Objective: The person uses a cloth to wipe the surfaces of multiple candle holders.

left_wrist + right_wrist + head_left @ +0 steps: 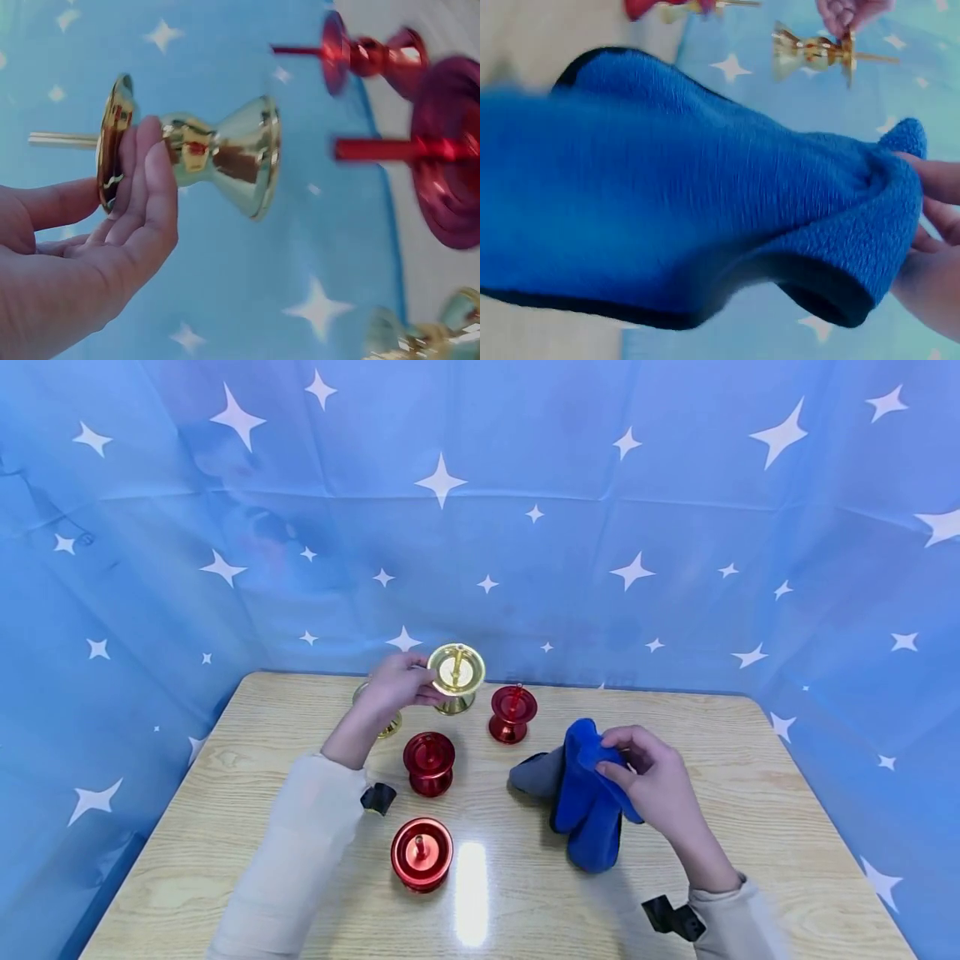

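Note:
My left hand (397, 683) grips a shiny gold candle holder (471, 667) by its upper dish, at the far side of the table. The holder is upright, with a thin spike rising from the dish; in the left wrist view its waisted stem and flared base (247, 161) show. My right hand (651, 777) pinches a blue cloth (588, 793) between thumb and fingers. It hangs in folds at the right of the table, a grey part (538, 775) spreading to the left. A second gold candle holder (392, 727) is mostly hidden behind my left hand.
Three red candle holders stand upright on the wooden table (187, 835): one at the back (510, 727), a middle one (430, 760) and a front one (422, 858). Behind the table hangs a blue curtain (525, 435) with white stars.

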`<state>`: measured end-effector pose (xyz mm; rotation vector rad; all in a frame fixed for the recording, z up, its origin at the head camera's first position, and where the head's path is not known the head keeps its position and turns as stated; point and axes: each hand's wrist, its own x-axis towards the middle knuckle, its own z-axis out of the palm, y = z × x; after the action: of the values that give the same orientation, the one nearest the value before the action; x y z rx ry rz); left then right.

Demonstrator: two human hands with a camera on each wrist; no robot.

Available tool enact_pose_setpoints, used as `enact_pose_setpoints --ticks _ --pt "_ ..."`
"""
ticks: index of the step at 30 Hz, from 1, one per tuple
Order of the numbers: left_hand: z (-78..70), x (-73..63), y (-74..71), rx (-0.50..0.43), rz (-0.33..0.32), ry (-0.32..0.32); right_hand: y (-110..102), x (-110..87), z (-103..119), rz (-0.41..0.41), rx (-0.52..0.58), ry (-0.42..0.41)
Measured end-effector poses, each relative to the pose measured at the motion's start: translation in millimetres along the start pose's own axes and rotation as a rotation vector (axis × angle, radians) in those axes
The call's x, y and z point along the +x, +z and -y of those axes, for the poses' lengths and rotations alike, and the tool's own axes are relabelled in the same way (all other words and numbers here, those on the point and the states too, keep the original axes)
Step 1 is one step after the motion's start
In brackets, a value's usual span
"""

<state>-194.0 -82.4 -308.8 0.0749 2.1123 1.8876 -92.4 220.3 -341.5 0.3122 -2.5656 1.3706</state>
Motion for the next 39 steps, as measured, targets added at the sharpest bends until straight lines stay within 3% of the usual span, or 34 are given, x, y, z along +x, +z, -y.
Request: enact_pose_setpoints --ticks 4,9,13,16,20,26,31,39 --pt "-3.6 -13.6 20.7 0.039 0.085 0.046 -7 3.1 19 -0.092 0.037 -0.067" --pt "-5.1 -29.7 49.4 0.084 0.152 0.058 -6 2.7 39 -0.198 0.097 -0.156" --pt "-2.3 -38.0 67.5 0.122 0.188 0.073 0 1.0 47 -0.186 0.197 -0.244" --pt "-0.7 -41.8 76.3 0.151 0.206 0.092 5 -0.8 47 -0.116 0.199 -0.292" --pt "2.7 -43.8 81.9 0.232 0.199 0.133 12 -3.0 43 -0.034 0.097 -0.297" --pt "6.7 -46.8 84.4 0.363 0.173 0.186 21 -4.7 37 -0.004 -0.115 -0.284" --pt "7.6 -49.0 84.7 0.412 0.167 0.229 25 -6.3 34 0.020 -0.165 -0.276" --pt "10.3 -46.3 88.4 0.357 0.194 0.148 27 -5.9 29 0.043 -0.155 -0.259"
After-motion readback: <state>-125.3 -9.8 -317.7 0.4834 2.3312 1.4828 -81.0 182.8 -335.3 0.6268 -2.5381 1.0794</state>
